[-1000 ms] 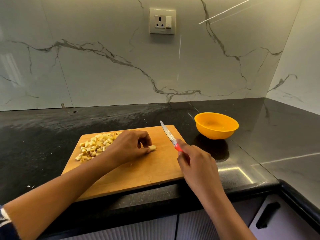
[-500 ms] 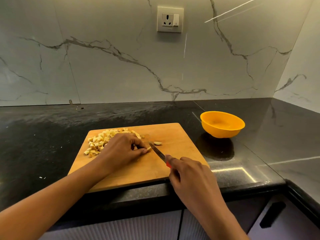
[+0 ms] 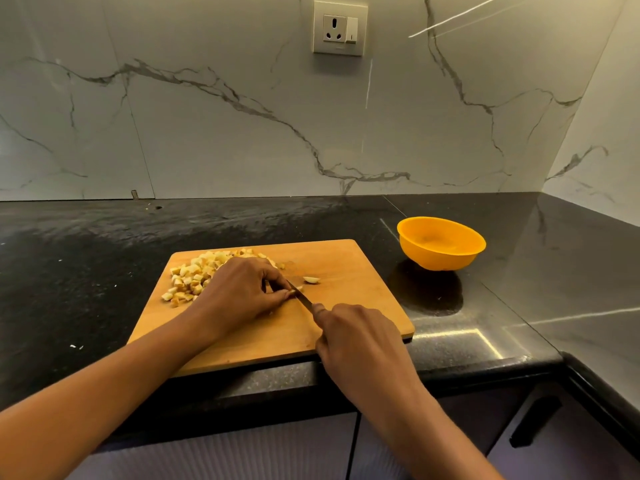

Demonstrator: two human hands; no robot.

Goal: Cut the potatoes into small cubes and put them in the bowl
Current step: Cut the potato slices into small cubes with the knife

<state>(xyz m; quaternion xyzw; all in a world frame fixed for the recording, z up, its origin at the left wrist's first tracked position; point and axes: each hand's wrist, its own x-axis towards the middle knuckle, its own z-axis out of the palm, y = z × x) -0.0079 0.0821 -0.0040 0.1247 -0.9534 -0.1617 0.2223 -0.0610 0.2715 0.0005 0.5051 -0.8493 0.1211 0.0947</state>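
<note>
A wooden cutting board (image 3: pixel 346 306) lies on the black counter. At its far left sits a heap of small potato cubes (image 3: pixel 194 275). My left hand (image 3: pixel 242 292) pinches a small potato piece (image 3: pixel 298 289) on the board. My right hand (image 3: pixel 349 337) grips the knife (image 3: pixel 302 297) by its handle, which the hand hides; the blade lies down against the held piece. One cut potato bit (image 3: pixel 311 279) lies loose just beyond the blade. The orange bowl (image 3: pixel 440 242) stands to the right of the board with nothing in it.
The black stone counter (image 3: pixel 104 271) runs left and wraps round the right corner. A marble wall with a power socket (image 3: pixel 340 28) rises behind. Cabinet fronts with a dark handle (image 3: pixel 535 419) lie below the counter edge. White specks (image 3: pixel 76 347) dot the counter at left.
The knife came down from raised above the board to the potato piece under my left fingers. A cut bit now lies beyond the blade. The camera drifted, shifting the scene right.
</note>
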